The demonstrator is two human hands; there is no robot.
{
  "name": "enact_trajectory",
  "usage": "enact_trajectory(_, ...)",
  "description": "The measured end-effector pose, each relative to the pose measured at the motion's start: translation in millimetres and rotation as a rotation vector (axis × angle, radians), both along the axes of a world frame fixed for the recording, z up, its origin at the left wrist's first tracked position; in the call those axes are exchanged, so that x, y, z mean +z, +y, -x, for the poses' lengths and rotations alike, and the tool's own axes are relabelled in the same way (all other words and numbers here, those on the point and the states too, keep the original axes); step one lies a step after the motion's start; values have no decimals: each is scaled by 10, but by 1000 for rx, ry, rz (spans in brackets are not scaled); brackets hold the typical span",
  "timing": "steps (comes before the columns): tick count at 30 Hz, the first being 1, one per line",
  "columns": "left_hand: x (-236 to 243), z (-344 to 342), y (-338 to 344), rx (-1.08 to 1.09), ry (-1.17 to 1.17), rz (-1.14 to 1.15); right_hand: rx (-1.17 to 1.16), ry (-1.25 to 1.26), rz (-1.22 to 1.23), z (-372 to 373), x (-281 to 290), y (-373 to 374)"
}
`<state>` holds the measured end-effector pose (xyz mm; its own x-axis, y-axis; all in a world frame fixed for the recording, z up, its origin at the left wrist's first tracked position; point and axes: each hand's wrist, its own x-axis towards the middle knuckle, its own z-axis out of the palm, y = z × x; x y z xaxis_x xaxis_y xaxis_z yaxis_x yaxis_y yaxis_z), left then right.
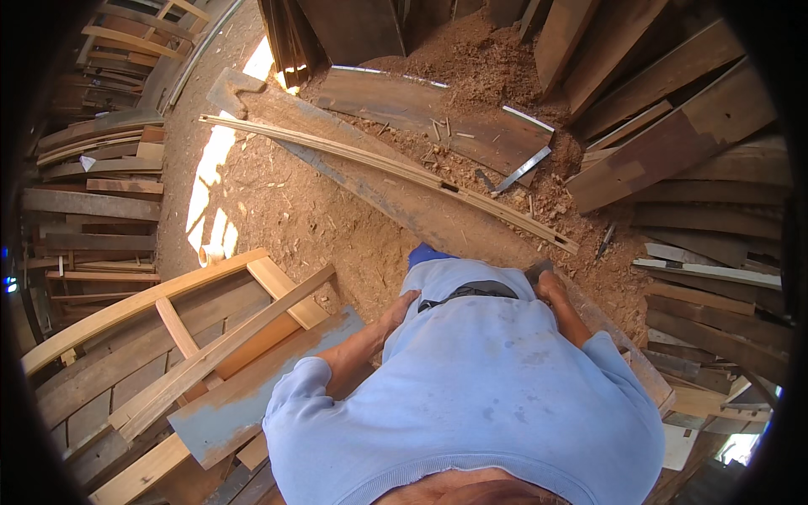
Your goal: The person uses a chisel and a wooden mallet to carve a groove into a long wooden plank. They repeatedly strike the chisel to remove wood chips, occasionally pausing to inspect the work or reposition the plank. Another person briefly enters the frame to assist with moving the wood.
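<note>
My left hand (399, 311) is at the left side of my waist, against the light blue shirt (480, 362); its fingers are mostly hidden. On the right, my right hand (552, 291) is curled beside my hip. A dark flat piece (539, 269) shows at its fingers, too little of it to name. Ahead of me a long narrow wooden rail (337, 151) with slots cut in it lies slantwise across a wide worn plank (370, 189). Beyond the rail, a try square (522, 170) with a metal blade rests on a dark board (429, 109).
Wood shavings (484, 63) cover the ground at the back. A slim dark tool (605, 241) lies at the right. Boards (673, 151) lean at the right, and stacked timber (93, 202) lines the left. A pale wooden frame (177, 324) stands near my left arm.
</note>
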<state>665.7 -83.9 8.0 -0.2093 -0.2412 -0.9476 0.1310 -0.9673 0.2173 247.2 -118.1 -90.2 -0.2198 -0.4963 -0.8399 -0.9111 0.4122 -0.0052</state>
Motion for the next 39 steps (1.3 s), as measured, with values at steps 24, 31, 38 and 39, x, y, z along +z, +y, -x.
enact_trajectory(24,-116,-16,34,15,-13,-55,-51,-54,-91,-22,141,-105)
enact_trajectory(31,-224,-52,52,16,16,-30,-38,-49,-55,31,20,-40)
enact_trajectory(38,129,64,-87,-17,-16,-57,13,-42,-80,2,69,-54)
enact_trajectory(39,112,61,-92,-23,-25,-63,23,-62,-96,11,45,-49)
